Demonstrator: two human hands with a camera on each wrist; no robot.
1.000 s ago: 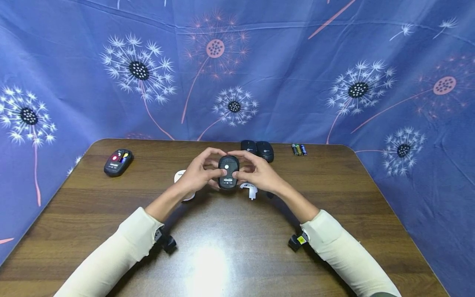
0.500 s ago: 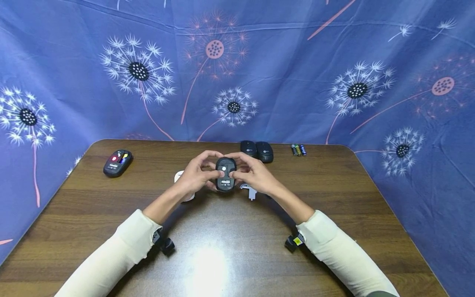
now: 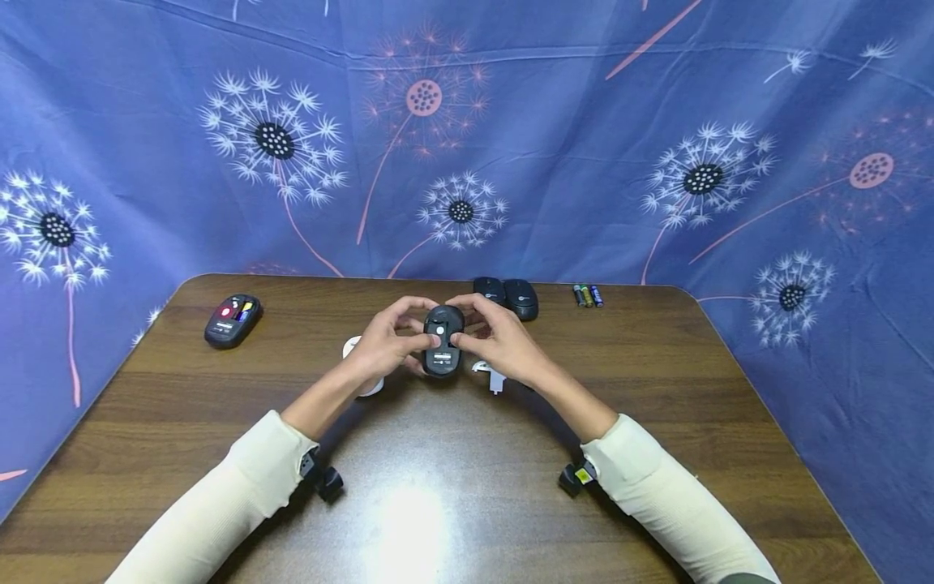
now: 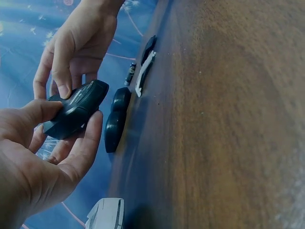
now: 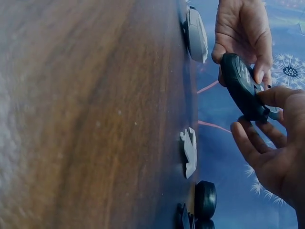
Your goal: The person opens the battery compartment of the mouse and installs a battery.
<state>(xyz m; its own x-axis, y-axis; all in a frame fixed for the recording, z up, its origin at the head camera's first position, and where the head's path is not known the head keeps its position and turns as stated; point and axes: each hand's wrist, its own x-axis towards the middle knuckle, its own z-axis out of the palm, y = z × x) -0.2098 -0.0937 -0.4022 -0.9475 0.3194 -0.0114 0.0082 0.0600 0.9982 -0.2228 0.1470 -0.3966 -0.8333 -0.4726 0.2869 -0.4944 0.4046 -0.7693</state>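
A black computer mouse (image 3: 442, 357) is held up over the table, its labelled underside turned toward me. My left hand (image 3: 390, 341) grips its left side, thumb on the underside and fingers behind. My right hand (image 3: 503, 334) pinches the right side, its thumb at a dark recess in the underside. In the right wrist view a small black part stands out from the mouse (image 5: 240, 86) by the right thumb. Below the right hand lies a white T-shaped cover (image 3: 496, 380). A white mouse (image 5: 196, 36) rests near the left hand, partly hidden by it in the head view.
At the back left lies a black mouse (image 3: 232, 321), its battery bay exposed. Two black mice (image 3: 521, 298) sit side by side behind my right hand, with several batteries (image 3: 587, 295) to their right. A thin black piece (image 4: 149, 47) lies by the white cover. Patterned blue cloth hangs behind.
Both hands and the mouse have shifted slightly left. The right thumb has moved up along the underside, and the dark recess near it now shows more plainly.
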